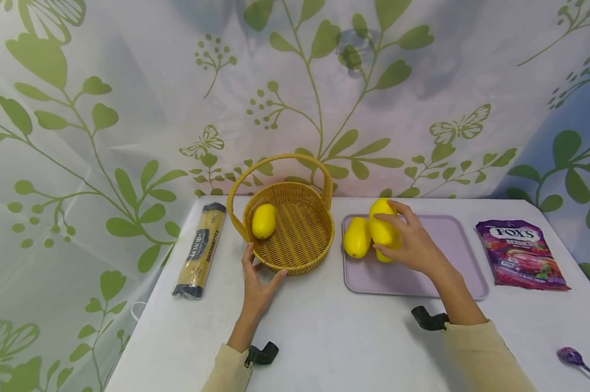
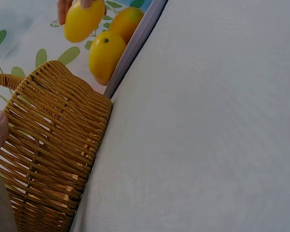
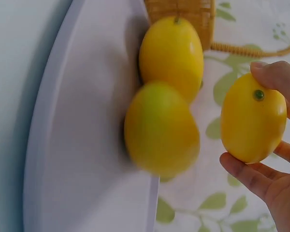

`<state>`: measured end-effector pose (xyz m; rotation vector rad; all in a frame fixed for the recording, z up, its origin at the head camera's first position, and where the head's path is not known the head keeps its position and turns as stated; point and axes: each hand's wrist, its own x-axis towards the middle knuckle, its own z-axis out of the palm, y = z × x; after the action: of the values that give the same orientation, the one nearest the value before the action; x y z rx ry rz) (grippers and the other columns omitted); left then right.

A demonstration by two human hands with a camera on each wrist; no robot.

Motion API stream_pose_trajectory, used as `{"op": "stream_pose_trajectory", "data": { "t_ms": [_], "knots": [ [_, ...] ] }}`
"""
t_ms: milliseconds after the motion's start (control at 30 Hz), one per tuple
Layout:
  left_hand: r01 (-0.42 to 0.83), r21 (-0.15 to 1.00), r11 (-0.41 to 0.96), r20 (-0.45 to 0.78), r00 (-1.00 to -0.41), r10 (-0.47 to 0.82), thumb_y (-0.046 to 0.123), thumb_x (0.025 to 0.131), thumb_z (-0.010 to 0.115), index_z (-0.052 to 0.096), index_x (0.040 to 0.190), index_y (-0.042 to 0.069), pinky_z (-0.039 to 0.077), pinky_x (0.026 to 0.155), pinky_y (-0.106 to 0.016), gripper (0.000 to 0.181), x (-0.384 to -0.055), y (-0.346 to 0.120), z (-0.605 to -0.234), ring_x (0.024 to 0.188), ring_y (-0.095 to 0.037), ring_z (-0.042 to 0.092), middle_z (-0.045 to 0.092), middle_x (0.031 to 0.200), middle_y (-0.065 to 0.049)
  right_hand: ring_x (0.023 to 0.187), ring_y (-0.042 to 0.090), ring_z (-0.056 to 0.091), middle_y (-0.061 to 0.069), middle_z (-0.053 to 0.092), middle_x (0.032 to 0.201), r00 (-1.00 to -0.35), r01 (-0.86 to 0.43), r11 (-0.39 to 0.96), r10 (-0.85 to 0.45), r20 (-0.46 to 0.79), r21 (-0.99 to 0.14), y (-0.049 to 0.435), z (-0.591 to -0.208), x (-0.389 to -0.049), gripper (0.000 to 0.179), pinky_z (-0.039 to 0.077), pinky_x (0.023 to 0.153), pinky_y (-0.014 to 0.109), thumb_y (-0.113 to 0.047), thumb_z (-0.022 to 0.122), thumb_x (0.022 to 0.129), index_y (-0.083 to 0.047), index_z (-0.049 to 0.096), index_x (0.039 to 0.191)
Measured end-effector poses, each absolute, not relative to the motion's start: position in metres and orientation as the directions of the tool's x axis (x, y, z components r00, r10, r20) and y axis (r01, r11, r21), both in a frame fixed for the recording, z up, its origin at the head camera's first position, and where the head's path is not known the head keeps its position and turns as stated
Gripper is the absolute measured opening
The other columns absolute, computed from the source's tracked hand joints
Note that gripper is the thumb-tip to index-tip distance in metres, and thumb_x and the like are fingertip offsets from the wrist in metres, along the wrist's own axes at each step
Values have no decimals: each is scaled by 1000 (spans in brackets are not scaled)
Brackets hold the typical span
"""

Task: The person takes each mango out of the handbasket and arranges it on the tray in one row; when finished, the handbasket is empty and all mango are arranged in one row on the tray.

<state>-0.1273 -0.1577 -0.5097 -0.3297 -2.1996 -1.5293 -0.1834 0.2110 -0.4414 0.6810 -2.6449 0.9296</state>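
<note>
My right hand [image 1: 412, 240] holds a yellow mango [image 1: 382, 219] between thumb and fingers, raised above the lilac tray [image 1: 442, 256]. The right wrist view shows this mango [image 3: 253, 118] gripped at its sides, its green stem spot visible. Two more mangoes lie on the tray's left part: one [image 1: 357, 238] in plain sight, the other [image 3: 162, 130] partly hidden in the head view behind the raised one. A round wicker basket [image 1: 295, 269] with a tall handle contains one mango [image 1: 263, 221]. My left hand [image 1: 259, 286] holds the basket's front left rim, thumb at the front.
A pack of spaghetti [image 1: 200, 250] lies left of the basket. Right of the tray is a purple Fox's candy bag [image 1: 522, 254], and a purple-wrapped lollipop or spoon-like item [image 1: 571, 356] lies near the right front edge. A leaf-patterned curtain [image 1: 295, 98] hangs behind the white table [image 1: 334, 337].
</note>
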Motion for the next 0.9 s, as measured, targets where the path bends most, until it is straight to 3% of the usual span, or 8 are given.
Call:
{"op": "stream_pose_trajectory", "data": {
  "t_ms": [567,900],
  "knots": [
    [412,842,348,454,-890,-45,-1,80,77,14,150,-9,39,99,-56,94,-127,-158,-505,138,-52,26,18,155,-32,126,54,36,28,31,148,-912,-389,763,-239,335,-516,269,-459,-170,62,38,93,73,-10,86,71,-9,58,127],
    [407,841,357,453,-890,-53,-1,80,77,15,151,-4,40,99,-51,95,-127,-158,-507,137,-52,28,20,156,-27,125,57,36,29,30,148,-935,-348,790,-253,248,-506,277,-478,-168,62,36,94,74,-14,85,74,-8,57,129]
  ]
}}
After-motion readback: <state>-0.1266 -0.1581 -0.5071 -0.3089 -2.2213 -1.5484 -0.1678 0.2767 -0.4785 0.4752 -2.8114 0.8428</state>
